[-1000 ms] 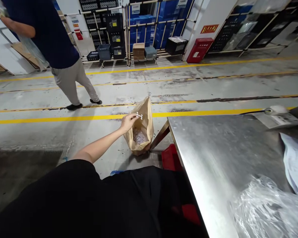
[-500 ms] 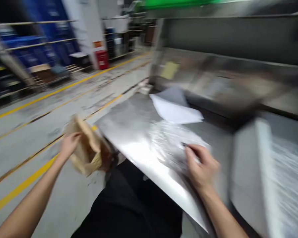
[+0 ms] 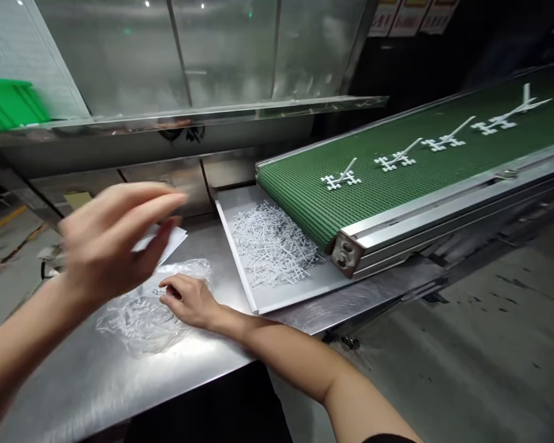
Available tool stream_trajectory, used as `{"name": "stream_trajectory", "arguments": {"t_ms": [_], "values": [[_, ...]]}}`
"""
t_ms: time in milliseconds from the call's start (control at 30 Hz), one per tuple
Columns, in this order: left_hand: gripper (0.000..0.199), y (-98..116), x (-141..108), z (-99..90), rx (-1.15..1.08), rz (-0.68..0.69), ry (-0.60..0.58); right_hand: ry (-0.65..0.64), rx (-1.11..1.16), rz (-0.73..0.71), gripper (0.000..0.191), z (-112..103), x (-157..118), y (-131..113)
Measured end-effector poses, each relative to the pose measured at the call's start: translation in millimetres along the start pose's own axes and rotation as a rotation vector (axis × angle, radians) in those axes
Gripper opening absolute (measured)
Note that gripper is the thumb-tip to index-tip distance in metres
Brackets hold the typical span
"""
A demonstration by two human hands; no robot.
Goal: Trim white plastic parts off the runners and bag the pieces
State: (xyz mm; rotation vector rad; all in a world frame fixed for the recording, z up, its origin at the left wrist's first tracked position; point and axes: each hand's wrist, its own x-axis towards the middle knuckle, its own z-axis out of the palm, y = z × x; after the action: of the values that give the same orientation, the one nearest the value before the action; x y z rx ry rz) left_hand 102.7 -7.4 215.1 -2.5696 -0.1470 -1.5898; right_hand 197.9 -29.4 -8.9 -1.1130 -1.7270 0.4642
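My left hand [image 3: 120,240] is raised over the left part of the metal table, slightly blurred. Its fingers stretch forward with a gap to the thumb, and nothing shows between them. Lower and to the right, my right hand [image 3: 189,299] rests at a crumpled clear plastic bag [image 3: 143,326]. Thumb and forefinger are closed there on a small thing [image 3: 158,290] too tiny to make out. White paper sheets [image 3: 173,243] lie behind the bag, partly covered by my left hand.
A white tray [image 3: 253,294] heaped with small white plastic pieces [image 3: 272,246] stands under the end of a green conveyor belt [image 3: 300,191]. Several branched white plastic parts [image 3: 340,177] lie on the belt. A green bin [image 3: 13,101] sits on the metal shelf [image 3: 221,111] above.
The view has swung right, from the floor to the conveyor. My left hand has left the brown paper bag and come up over the table. My right hand stays at the plastic bag.
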Motion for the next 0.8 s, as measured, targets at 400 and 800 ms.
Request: {"name": "stream_trajectory", "arguments": {"t_ms": [400, 800], "values": [[0.023, 60.1, 160.5, 248.7, 0.237, 0.665, -0.495, -0.01, -0.081, -0.042, 0.017, -5.1, 6.1, 5.9], [0.019, 32.0, 134.3, 153.2, 0.43, 0.403, -0.516, 0.04, -0.023, 0.01, 0.021, -3.5, 4.2, 5.3]]}}
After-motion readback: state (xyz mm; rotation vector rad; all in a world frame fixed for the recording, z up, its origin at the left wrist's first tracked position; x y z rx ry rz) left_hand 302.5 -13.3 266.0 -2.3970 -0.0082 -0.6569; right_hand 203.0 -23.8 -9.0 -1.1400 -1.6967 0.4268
